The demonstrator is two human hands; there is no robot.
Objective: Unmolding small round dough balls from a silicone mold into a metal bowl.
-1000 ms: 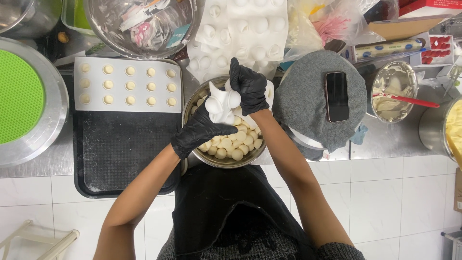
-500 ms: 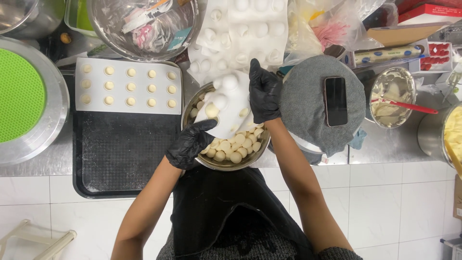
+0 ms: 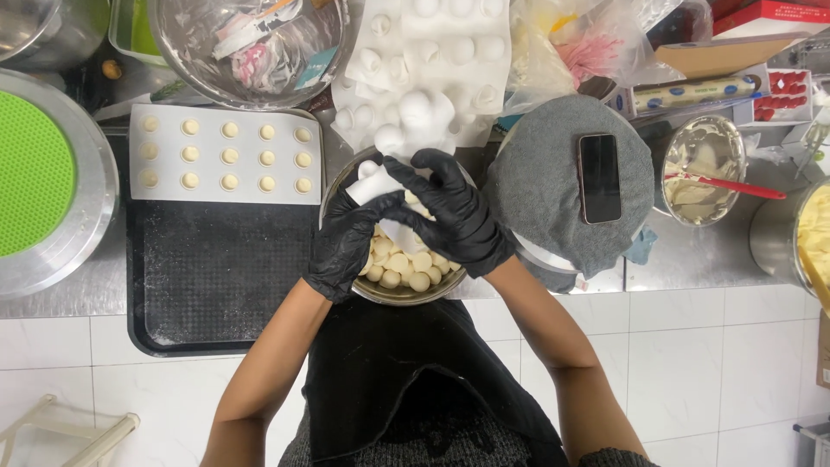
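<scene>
Both of our black-gloved hands meet over the round steel bowl of small pale yellow-white balls (image 3: 399, 270), which sits at the counter's front edge directly before us. Our left hand (image 3: 350, 238) curls around the near end of a white flexible silicone mould with round cavities (image 3: 424, 82), fingers closed against its underside, while our right hand (image 3: 450, 212) lies across the top of that same end, fingers bent and pressing down, so the two hands squeeze the mould between them above the bowl. We cannot tell whether any ball is pinched under the gloves. The rest of the mould stretches away from us, resting across the back of the counter. Just left of the bowl lies a black rectangular tray (image 3: 216, 268), and on its far part a white flat mat holding rows of small cream discs (image 3: 226, 154). Beyond the tray stands a large steel mixing bowl holding scraps of wrapper (image 3: 246, 47). Far left is a round steel pan lined with a green mesh mat (image 3: 35, 173). To the right of the bowl sits a grey cloth-covered round container (image 3: 553, 182) with a black phone (image 3: 599, 177) lying on top, and further right a small steel bowl of cream with a red-handled spatula (image 3: 705, 169).
</scene>
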